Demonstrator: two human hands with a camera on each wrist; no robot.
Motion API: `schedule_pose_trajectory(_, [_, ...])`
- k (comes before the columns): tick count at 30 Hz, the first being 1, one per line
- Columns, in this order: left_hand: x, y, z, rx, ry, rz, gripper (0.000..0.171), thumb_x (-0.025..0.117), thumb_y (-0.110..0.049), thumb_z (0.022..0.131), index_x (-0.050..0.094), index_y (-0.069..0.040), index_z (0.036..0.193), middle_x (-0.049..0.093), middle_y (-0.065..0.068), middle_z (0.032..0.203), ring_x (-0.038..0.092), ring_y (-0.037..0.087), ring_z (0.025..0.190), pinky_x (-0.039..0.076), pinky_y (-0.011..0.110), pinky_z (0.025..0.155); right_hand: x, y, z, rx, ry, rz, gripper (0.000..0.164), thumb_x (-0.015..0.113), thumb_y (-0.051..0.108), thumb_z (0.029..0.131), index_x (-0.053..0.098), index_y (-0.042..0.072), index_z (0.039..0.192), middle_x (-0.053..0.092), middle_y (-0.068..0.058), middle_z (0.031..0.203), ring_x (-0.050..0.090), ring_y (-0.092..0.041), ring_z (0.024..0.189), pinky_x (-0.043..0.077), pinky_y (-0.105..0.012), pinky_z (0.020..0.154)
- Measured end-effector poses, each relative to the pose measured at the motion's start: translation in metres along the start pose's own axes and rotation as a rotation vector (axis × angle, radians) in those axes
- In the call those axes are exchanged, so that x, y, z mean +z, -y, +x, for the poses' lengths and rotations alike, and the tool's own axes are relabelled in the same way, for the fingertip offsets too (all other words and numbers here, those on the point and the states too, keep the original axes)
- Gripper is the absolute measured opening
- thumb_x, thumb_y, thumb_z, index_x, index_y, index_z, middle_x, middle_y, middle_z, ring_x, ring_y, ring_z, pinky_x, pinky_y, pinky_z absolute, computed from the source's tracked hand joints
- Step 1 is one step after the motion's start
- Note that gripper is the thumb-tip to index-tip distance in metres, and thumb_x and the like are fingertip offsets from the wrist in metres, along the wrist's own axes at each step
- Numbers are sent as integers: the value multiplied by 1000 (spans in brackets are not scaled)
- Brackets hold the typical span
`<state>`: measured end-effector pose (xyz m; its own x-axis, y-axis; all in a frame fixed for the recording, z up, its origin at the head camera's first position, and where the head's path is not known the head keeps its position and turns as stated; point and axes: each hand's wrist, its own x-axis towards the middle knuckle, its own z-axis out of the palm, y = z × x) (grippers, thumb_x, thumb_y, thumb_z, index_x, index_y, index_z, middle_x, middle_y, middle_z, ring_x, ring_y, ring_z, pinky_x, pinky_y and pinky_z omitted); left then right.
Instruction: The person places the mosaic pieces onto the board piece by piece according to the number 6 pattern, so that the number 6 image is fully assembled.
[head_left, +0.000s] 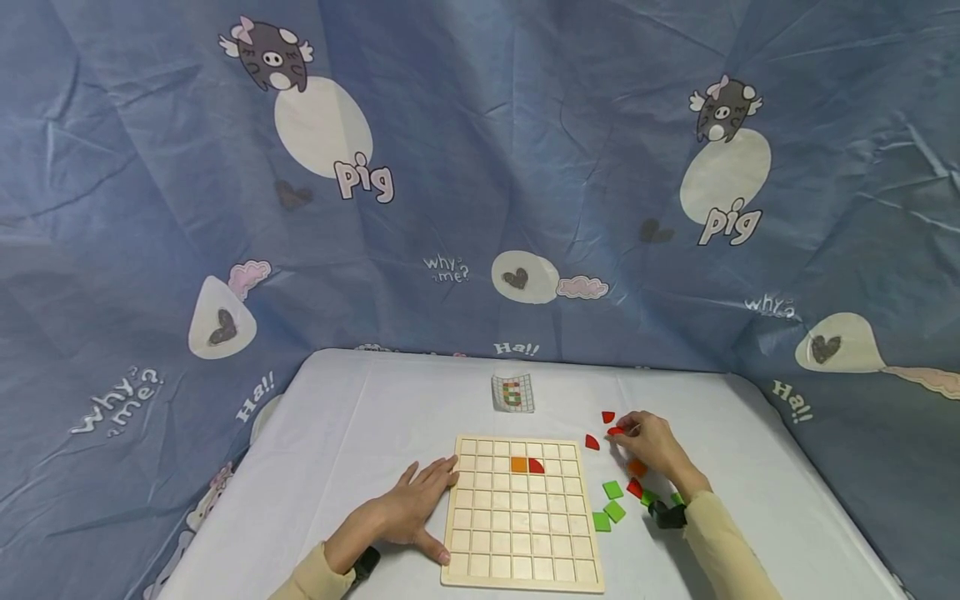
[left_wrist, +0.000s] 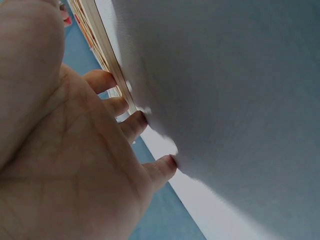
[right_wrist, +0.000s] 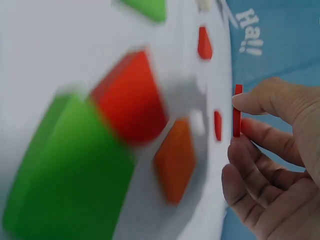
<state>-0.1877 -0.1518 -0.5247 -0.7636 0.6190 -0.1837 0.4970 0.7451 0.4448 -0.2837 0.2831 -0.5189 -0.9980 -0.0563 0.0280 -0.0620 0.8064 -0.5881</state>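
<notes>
A wooden grid board (head_left: 500, 521) lies on the white table. In its second row from the top sit an orange square tile (head_left: 519, 465) and a red quarter-circle tile (head_left: 536, 466), side by side. My left hand (head_left: 408, 510) rests along the board's left edge with fingers spread; in the left wrist view some fingertips (left_wrist: 106, 80) touch the wooden side. To the right of the board, just above the table, my right hand (head_left: 654, 443) pinches a red tile (right_wrist: 237, 117) between thumb and fingers. Two loose red tiles (head_left: 608, 417) (head_left: 592, 442) lie near that hand.
Several green square tiles (head_left: 613, 490) lie right of the board. Under the right forearm are an orange tile (head_left: 637, 468) and a red tile (head_left: 635, 488). A small printed pattern card (head_left: 513, 393) lies beyond the board. A blue patterned curtain (head_left: 450, 167) hangs behind the table.
</notes>
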Motion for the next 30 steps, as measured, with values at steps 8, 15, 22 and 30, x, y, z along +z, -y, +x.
schedule_pose_trajectory(8, [0,-1,-1,-10,2,2,122,77,-69,58,25,-7,149,9,13,163,10,33,150,6,63,117,7,32,-10,-166,1,25,17,73,19,85,71,11,100,65,-5,101,54,-14,79,46,-24,61])
schedule_pose_trajectory(15, [-2,-1,-2,-6,3,-3,120,78,-67,60,24,-7,149,8,14,162,9,34,150,6,64,116,25,72,-15,-289,30,-24,14,75,18,83,72,15,96,65,3,94,55,-12,77,46,-25,64])
schedule_pose_trajectory(22, [-1,0,-1,0,-2,-4,119,78,-67,61,25,-7,149,8,14,162,9,34,150,7,64,116,45,101,-19,-374,102,-31,13,74,17,84,72,17,97,64,7,95,55,-10,78,47,-23,64])
schedule_pose_trajectory(30, [0,0,-1,-3,-2,3,118,78,-67,60,25,-8,149,8,14,162,10,34,149,7,63,116,64,119,-20,-462,209,-15,16,71,16,87,72,13,103,64,4,99,54,-7,79,48,-21,65])
